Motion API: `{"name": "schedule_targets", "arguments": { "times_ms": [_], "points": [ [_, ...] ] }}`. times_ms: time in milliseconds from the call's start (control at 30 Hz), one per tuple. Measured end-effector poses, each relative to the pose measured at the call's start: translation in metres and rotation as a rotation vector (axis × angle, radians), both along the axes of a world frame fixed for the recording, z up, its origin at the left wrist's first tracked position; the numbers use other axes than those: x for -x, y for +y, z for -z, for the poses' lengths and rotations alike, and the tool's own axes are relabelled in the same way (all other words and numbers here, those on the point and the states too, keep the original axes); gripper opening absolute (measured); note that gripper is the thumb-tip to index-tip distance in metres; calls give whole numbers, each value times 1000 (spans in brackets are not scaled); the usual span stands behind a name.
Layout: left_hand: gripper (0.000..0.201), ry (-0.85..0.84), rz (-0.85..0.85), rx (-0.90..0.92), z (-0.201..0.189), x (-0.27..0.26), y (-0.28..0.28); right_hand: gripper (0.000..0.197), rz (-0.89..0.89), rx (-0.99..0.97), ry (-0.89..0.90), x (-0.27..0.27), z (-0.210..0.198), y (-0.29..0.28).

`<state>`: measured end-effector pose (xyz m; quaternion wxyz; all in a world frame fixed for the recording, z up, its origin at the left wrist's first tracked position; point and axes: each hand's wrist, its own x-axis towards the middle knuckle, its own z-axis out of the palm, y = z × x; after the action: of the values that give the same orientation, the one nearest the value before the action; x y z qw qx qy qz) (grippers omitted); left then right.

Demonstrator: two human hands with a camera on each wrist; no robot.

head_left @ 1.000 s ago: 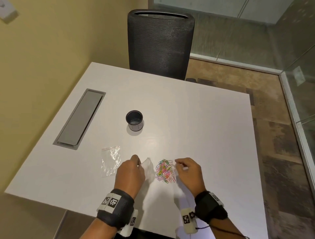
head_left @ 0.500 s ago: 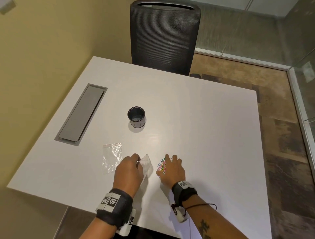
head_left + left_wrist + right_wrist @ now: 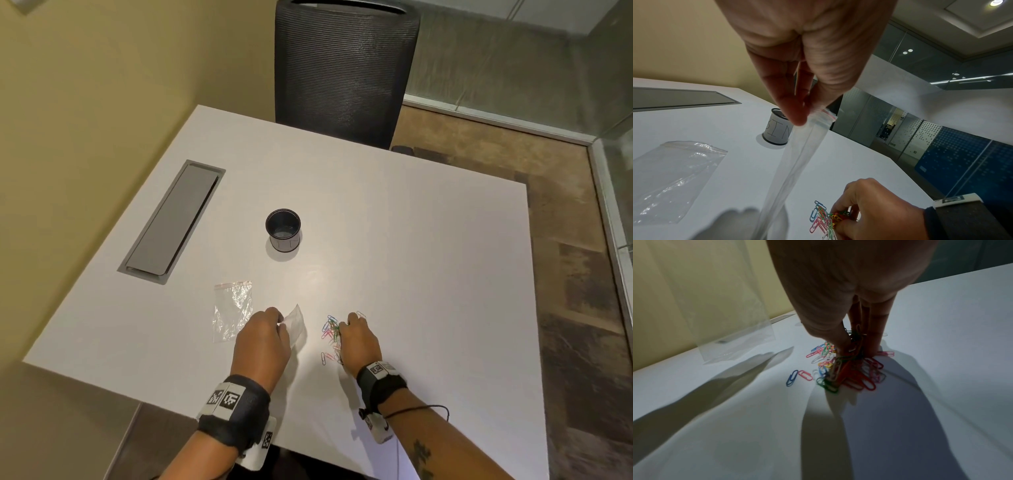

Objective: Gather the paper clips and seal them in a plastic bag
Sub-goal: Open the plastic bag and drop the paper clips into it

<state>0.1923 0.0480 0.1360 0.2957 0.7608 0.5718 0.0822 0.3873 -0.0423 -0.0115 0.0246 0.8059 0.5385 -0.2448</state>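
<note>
A heap of coloured paper clips (image 3: 329, 334) (image 3: 840, 369) (image 3: 823, 216) lies on the white table (image 3: 411, 240) near its front edge. My right hand (image 3: 356, 337) (image 3: 856, 344) (image 3: 840, 214) is down on the heap, thumb and fingers pinching a bunch of clips. My left hand (image 3: 274, 322) (image 3: 807, 113) pinches the zip top of a clear plastic bag (image 3: 295, 323) (image 3: 797, 159) (image 3: 715, 305), which hangs down to the table just left of the clips.
A second clear zip bag (image 3: 233, 310) (image 3: 672, 177) lies flat to the left. A black mesh cup labelled BIN (image 3: 283, 230) (image 3: 778, 129) stands mid-table. A grey cable hatch (image 3: 171, 219) is at far left, a black chair (image 3: 346, 68) beyond the table.
My right hand came in from the right of the heap, settled onto the clips and closed its fingers on a bunch. The left hand kept holding the bag in place.
</note>
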Motion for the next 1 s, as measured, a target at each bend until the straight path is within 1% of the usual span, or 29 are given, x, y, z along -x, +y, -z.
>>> {"name": "schedule_targets", "arguments": {
  "times_ms": [133,200,333,400,467,567,633,700,767,833,933,1000],
  "points": [
    [8,-7,2,7,1,0,0,19,16,-51,27,-7,-1,-3],
    [8,-14,6,7,2,0,-1,24,50,-96,78,-11,-1,-6],
    [8,-30,14,12,5,0,-3,19,132,-169,151,-24,-8,-13],
    [7,-32,20,12,5,0,-4,19,165,-173,189,-30,-10,-18],
    [7,-38,27,16,5,0,-5,17,235,-179,258,-33,-12,-24],
    [7,-40,34,13,7,-1,-6,8,387,-290,387,-39,-12,-33],
    [6,-44,41,12,9,-1,-7,17,557,-305,489,-43,-15,-39],
    [6,-50,47,11,10,-3,-9,22,781,-296,665,-45,-16,-45],
    [7,-55,52,17,10,-5,-10,24,941,-315,829,-47,-20,-51],
    [7,-61,56,22,11,-7,-11,23,1021,-340,932,-49,-36,-53],
    [6,-70,58,28,12,-10,-13,27,1056,-370,1066,-51,-62,-54],
    [6,-77,61,30,12,-12,-14,26,1066,-399,1135,-52,-75,-55]
  ]
}}
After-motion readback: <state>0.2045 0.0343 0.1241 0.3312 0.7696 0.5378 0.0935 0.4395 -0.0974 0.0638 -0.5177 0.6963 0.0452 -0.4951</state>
